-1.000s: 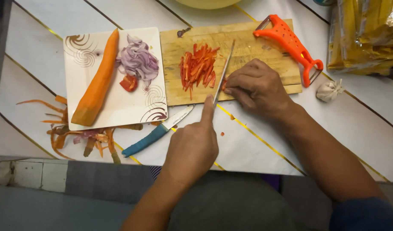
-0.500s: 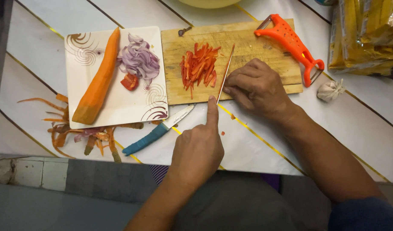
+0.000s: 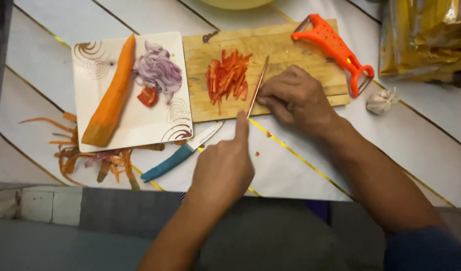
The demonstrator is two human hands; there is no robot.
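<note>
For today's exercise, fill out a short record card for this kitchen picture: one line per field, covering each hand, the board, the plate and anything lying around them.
Left hand: forefinger stretched out to the tip of the thin knife blade
Right hand: holds the knife edge-down on the board
Wooden chopping board: carries red pepper strips and an orange plastic peeler
White square plate: peeled orange carrot, sliced purple onion, one red pepper piece
Table: blue-handled knife, carrot peelings, garlic bulb
</note>
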